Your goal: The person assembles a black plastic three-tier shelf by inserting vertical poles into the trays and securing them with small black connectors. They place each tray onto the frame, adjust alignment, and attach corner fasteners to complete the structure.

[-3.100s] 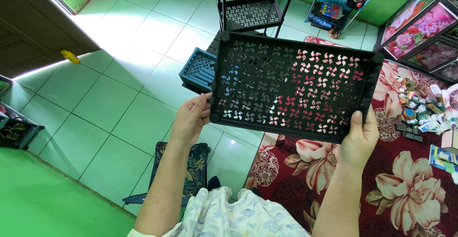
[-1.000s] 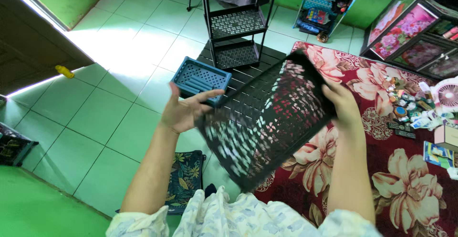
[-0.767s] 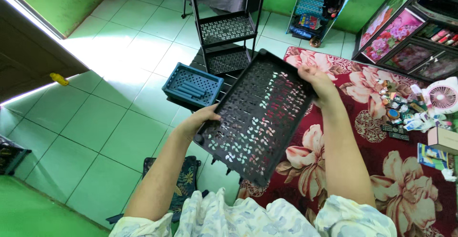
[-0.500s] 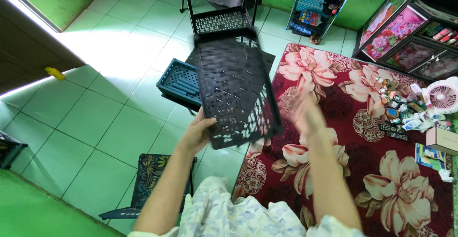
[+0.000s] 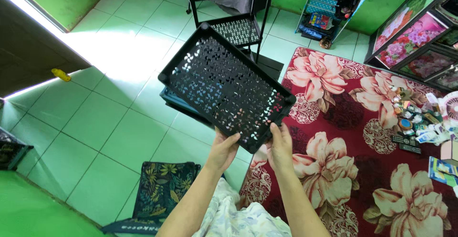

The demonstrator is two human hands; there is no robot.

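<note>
Black plastic is what I see first: a perforated shelf tray [image 5: 224, 87] that I hold up in the air in front of me, tilted, with one corner pointing away. My left hand [image 5: 223, 150] and my right hand [image 5: 280, 145] are both closed on its near corner, side by side, with the thumbs on the top face. Under the tray are the green floor tiles [image 5: 109, 122], and a blue basket [image 5: 174, 101] shows only a little below its edge. Behind it stands a black shelf rack [image 5: 236, 8]. To my right lies a red carpet with flowers [image 5: 362, 137], and small things lie on its far side.
</note>
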